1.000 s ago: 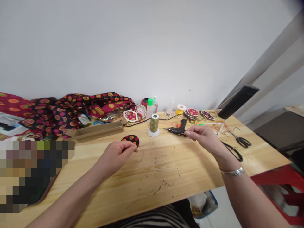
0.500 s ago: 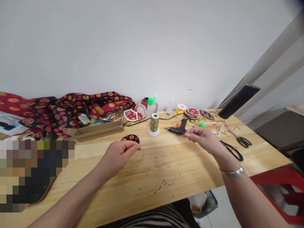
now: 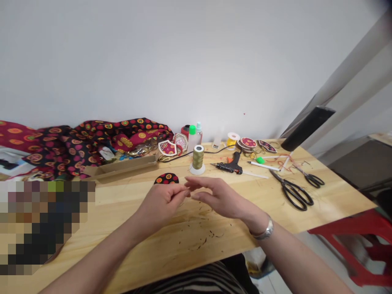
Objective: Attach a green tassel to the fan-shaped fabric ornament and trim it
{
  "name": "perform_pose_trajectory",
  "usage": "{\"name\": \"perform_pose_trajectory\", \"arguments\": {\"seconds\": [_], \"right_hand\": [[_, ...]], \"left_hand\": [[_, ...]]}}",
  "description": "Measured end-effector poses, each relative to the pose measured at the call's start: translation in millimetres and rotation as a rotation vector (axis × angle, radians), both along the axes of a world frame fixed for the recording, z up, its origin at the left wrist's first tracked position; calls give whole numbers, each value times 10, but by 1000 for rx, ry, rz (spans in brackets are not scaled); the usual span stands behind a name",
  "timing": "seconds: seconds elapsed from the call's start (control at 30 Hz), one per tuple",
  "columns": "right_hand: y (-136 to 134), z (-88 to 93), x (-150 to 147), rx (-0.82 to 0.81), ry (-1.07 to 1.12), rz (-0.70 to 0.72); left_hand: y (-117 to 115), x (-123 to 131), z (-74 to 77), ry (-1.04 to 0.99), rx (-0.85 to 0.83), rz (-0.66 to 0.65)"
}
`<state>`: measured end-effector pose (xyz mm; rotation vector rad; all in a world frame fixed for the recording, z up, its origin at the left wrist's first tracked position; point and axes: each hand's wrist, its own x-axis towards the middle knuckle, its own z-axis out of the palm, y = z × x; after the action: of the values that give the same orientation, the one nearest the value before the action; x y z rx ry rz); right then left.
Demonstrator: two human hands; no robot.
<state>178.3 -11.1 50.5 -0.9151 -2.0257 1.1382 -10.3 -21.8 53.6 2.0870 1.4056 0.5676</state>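
Over the middle of the table my left hand (image 3: 167, 200) is closed in a pinch, thumb against forefinger. A fine thread hung from this pinch a moment earlier; at this instant it is barely visible. My right hand (image 3: 216, 196) is held palm down at the left fingertips, thumb and fingers apart, with a silver bangle on its wrist. A round black fabric piece with red and orange dots (image 3: 167, 178) lies just behind the left hand, partly covered by it. Behind both hands a spool of olive-gold thread (image 3: 198, 157) stands upright.
A black glue gun (image 3: 229, 164) lies right of the spool, near large black-handled scissors (image 3: 294, 194) and a smaller pair (image 3: 314, 180). Bottles (image 3: 192, 141) stand by the wall. A long cardboard box (image 3: 125, 168) and patterned fabric (image 3: 73, 143) occupy the left. Dark scraps dot the table.
My right hand has come left from beside the glue gun to my left fingertips, and its pinch has opened. My left hand has shifted slightly right, still pinched.
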Motion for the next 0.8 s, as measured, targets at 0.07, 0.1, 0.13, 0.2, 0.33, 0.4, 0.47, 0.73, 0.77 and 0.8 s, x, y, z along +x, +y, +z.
{"name": "perform_pose_trajectory", "arguments": {"seconds": [0.07,0.1,0.13,0.2,0.33,0.4,0.47,0.73,0.77,0.8], "right_hand": [[24,-50,-50,-49,-34,10],[43,-67,-41,-57,-71,-15],[64,-76,-12,-56,-109,-48],[104,-67,98,-40,-170,-111],[157,1,420,-62,-263,-154],[172,19,583,-92,-296,-197],[182,13,723,-109,-308,-254],[173,-43,909,-49,-242,-360],[165,-31,900,-23,-241,-370],[155,-12,888,7,-250,-379]], "left_hand": [[-6,-6,-6,2,17,-4],[-8,-17,-9,4,17,-1],[-8,-31,-11,7,10,2],[-6,-65,-16,10,-1,11],[4,-137,-32,1,-5,53],[8,-168,-47,-22,-13,82],[10,-192,-66,-49,-22,100],[-25,-191,-104,-67,-35,111],[-32,-190,-114,-64,-41,115],[-38,-195,-128,-58,-50,113]]}}
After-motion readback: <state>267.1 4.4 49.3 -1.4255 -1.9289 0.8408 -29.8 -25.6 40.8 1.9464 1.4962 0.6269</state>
